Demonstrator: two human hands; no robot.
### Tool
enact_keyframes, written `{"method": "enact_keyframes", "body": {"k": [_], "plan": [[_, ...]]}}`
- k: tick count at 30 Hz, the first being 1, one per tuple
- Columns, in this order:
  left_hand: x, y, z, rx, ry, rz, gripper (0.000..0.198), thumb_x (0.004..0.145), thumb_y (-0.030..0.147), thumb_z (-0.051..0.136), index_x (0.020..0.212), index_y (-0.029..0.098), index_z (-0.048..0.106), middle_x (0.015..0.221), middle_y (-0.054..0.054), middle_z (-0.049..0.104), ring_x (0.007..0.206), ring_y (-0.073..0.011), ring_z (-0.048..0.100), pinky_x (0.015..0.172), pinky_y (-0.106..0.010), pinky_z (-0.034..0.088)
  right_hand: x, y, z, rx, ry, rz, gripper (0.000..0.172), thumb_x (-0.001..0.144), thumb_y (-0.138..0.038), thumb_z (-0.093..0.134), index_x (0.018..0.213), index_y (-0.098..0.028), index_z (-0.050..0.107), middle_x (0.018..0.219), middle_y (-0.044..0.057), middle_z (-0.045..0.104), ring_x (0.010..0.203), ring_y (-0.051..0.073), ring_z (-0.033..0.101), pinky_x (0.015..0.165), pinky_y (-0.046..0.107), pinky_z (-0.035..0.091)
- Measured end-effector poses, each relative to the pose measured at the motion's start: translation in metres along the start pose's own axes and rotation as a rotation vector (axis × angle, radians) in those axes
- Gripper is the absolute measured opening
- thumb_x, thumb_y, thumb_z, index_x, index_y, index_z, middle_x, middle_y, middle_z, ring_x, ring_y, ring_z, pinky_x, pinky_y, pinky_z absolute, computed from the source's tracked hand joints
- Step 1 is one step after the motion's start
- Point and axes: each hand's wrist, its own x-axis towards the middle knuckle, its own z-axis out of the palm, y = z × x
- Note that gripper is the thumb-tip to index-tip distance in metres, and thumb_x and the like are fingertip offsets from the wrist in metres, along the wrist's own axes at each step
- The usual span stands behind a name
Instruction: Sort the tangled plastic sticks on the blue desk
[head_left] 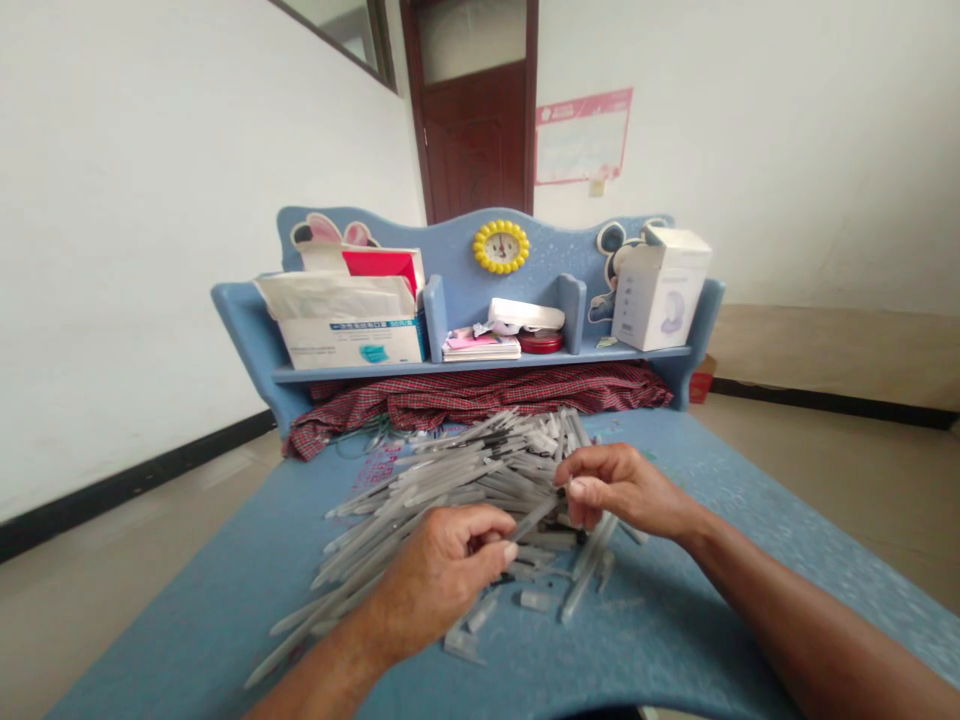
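A translucent grey pen (534, 518) slants between my two hands over a pile of similar pens. My left hand (454, 560) is closed, pinching its lower end between thumb and forefinger. At the upper end, the thumb and fingers of my right hand (619, 487) are closed around the tip, which they hide. The pile of pens (442, 480) spreads behind and left of my hands, most of them clear or greyish. Close to me on the tabletop lie a loose clear cap (536, 600) and a few other small clear pieces (463, 643).
The blue table (712, 600) has a raised shelf at its back. On it stand a mask box (345, 342), papers (481, 348), a red round tin (541, 343) and a white box (664, 295). Beneath the shelf lies a bunched checked cloth (480, 392).
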Motion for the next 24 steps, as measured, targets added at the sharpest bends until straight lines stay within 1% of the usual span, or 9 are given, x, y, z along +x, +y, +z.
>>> {"method": "enact_keyframes", "body": {"k": [2,4,7,11,14,16,18,21,24], "plan": [[0.0003,0.0006,-0.0003,0.008,-0.002,-0.003,0.023,0.077,0.03,0.046,0.079,0.015,0.063,0.063,0.002,0.052,0.061,-0.0113,0.047,0.056,-0.021,0.034,-0.0001,0.0003,0.0001,0.051,0.003,-0.001,0.034,0.069,-0.043,0.067,0.084,-0.014,0.059,0.058,-0.001,0.061,0.048,0.009,0.055,0.048,0.02,0.046],[0.0003,0.0015,-0.0004,0.018,-0.005,0.0,0.023,0.077,0.03,0.047,0.079,0.016,0.064,0.064,0.002,0.053,0.062,-0.0113,0.048,0.056,-0.021,0.034,0.0001,0.0006,0.0008,0.009,0.004,0.0,0.033,0.073,-0.046,0.062,0.073,-0.013,0.059,0.056,0.0,0.061,0.046,0.009,0.054,0.047,0.02,0.045],[0.0002,0.0018,-0.0005,0.024,-0.008,0.0,0.023,0.077,0.03,0.047,0.081,0.016,0.064,0.065,0.002,0.054,0.063,-0.0115,0.048,0.057,-0.021,0.035,0.0004,0.0008,0.0015,-0.085,0.008,0.008,0.047,0.081,-0.052,0.048,0.058,-0.012,0.056,0.051,0.003,0.059,0.042,0.008,0.052,0.044,0.019,0.043],[0.0006,-0.001,-0.0007,0.022,-0.007,0.009,0.023,0.078,0.031,0.046,0.081,0.016,0.063,0.065,0.002,0.054,0.063,-0.0113,0.048,0.056,-0.021,0.035,0.0001,0.0008,0.0013,0.016,0.006,0.03,0.034,0.072,-0.046,0.063,0.078,-0.013,0.059,0.054,-0.001,0.06,0.044,0.009,0.053,0.046,0.02,0.045],[0.001,-0.0023,-0.0006,0.035,-0.007,0.016,0.023,0.077,0.031,0.047,0.079,0.016,0.063,0.064,0.003,0.053,0.062,-0.011,0.048,0.056,-0.021,0.035,0.0,0.0,0.001,-0.004,-0.004,0.03,0.035,0.073,-0.047,0.061,0.069,-0.012,0.058,0.052,0.0,0.06,0.043,0.008,0.053,0.045,0.019,0.044],[0.001,-0.0019,-0.0005,0.036,-0.006,0.012,0.023,0.077,0.031,0.047,0.079,0.016,0.063,0.064,0.003,0.053,0.062,-0.011,0.048,0.056,-0.021,0.035,0.0,-0.0008,0.0005,-0.062,-0.002,0.027,0.044,0.078,-0.05,0.052,0.059,-0.011,0.056,0.05,0.002,0.059,0.042,0.008,0.052,0.043,0.019,0.043],[0.0006,-0.0006,-0.0007,0.031,0.0,0.01,0.024,0.077,0.031,0.046,0.082,0.016,0.064,0.066,0.002,0.055,0.063,-0.0114,0.049,0.057,-0.021,0.036,-0.0001,-0.0011,-0.0001,-0.054,0.011,0.028,0.041,0.077,-0.05,0.054,0.064,-0.011,0.058,0.051,0.001,0.059,0.043,0.008,0.053,0.043,0.018,0.043],[0.0,0.0013,-0.001,0.029,0.012,0.016,0.026,0.077,0.031,0.046,0.083,0.016,0.065,0.066,0.002,0.057,0.064,-0.0117,0.051,0.058,-0.021,0.038,-0.0001,-0.0002,0.0001,0.041,0.008,0.036,0.035,0.067,-0.043,0.068,0.084,-0.013,0.059,0.055,-0.001,0.061,0.044,0.008,0.053,0.046,0.02,0.045],[-0.0001,0.0012,-0.0004,0.035,0.013,0.024,0.024,0.076,0.03,0.046,0.08,0.016,0.065,0.066,0.002,0.057,0.063,-0.0116,0.051,0.057,-0.02,0.038,-0.0001,0.0002,0.0008,0.037,0.003,0.046,0.031,0.07,-0.043,0.066,0.076,-0.013,0.06,0.054,-0.001,0.061,0.043,0.008,0.052,0.045,0.019,0.045]]}}
